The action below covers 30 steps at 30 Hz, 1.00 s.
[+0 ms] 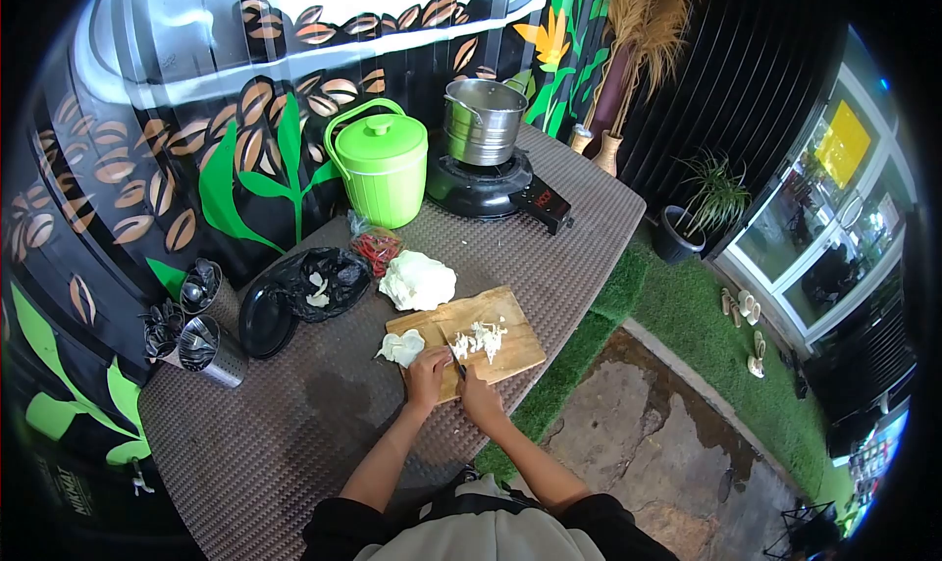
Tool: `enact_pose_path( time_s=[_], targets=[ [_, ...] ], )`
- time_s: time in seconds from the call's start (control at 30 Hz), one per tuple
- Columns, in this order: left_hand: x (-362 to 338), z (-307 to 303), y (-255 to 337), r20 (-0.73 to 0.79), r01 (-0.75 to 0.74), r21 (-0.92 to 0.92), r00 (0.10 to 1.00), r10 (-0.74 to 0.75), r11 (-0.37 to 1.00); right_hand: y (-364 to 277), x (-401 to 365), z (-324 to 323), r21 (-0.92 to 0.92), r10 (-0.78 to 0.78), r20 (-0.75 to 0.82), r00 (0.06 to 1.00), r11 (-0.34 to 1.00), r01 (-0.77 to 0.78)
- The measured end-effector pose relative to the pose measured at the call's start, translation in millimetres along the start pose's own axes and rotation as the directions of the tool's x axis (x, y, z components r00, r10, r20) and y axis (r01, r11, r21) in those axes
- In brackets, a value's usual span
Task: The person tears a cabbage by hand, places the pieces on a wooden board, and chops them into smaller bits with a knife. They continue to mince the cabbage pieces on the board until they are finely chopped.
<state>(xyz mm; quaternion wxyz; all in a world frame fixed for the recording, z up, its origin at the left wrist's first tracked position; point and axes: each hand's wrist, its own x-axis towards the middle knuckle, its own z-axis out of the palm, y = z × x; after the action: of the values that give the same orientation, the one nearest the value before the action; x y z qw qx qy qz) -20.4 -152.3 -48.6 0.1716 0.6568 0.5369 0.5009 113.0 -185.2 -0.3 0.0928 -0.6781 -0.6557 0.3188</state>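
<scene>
Pale chopped pieces (481,341) lie on the wooden board (522,343); my right hand (480,400) grips the knife (461,370). From here I cannot tell what my left hand (426,380) grasps; curled fingertips suit cutting this close.

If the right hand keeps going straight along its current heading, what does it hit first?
Probably the fingers of the left hand, just ahead beside the knife that the right hand holds; height difference is unclear.
</scene>
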Motion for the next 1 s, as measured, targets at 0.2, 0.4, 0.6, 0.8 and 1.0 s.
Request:
enact_pose_path(
  time_s=[0.2,0.4,0.6,0.8,1.0],
  targets=[
    [0.9,-0.5,0.0,0.036,0.030,-0.010,0.999,-0.030,0.999,8.6,33.0,-26.2,-0.006,-0.230,0.076,0.970,0.973,0.231],
    [1.8,-2.2,3.4,0.031,0.046,0.006,0.998,-0.046,0.999,11.6,11.0,-9.3,-0.006,-0.144,0.026,0.989,0.990,0.144],
    [2.8,-2.0,6.1,0.019,0.018,-0.012,1.000,-0.018,1.000,-6.8,9.0,-12.3,-0.066,-0.107,0.005,0.994,0.992,0.107],
    [4.4,-5.1,11.2,-0.012,-0.018,0.053,1.000,0.019,0.998,3.4,23.8,-24.8,-0.005,-0.151,0.112,0.982,0.988,0.152],
    [5.1,-7.7,15.7,-0.032,-0.009,0.020,0.999,0.009,1.000,-10.4,-4.8,-1.8,-0.033,-0.002,0.008,1.000,0.999,0.003]
  ],
)
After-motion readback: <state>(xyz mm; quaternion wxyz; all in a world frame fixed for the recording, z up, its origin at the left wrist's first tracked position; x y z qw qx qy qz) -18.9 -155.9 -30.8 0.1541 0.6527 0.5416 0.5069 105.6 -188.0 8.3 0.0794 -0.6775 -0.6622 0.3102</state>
